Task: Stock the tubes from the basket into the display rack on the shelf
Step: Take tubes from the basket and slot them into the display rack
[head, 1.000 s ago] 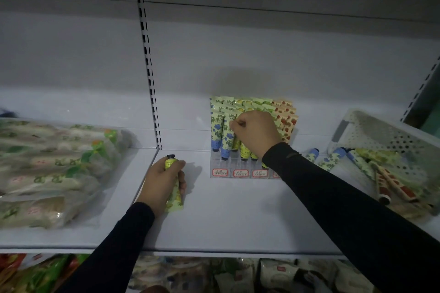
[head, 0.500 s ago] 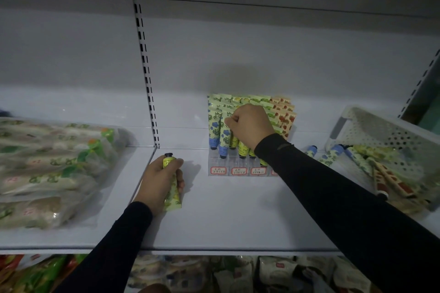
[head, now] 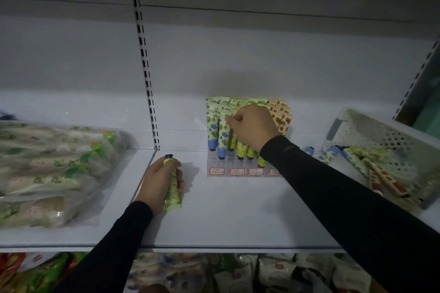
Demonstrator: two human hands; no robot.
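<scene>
The right hand [head: 253, 127] hides the display rack's [head: 238, 166] middle tubes.

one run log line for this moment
left hand: holds yellow tube | right hand: pinching tube in display rack | basket: tubes left

Yellow-green, seemingly floral tube [head: 173, 191]; white basket [head: 371, 131]
</scene>
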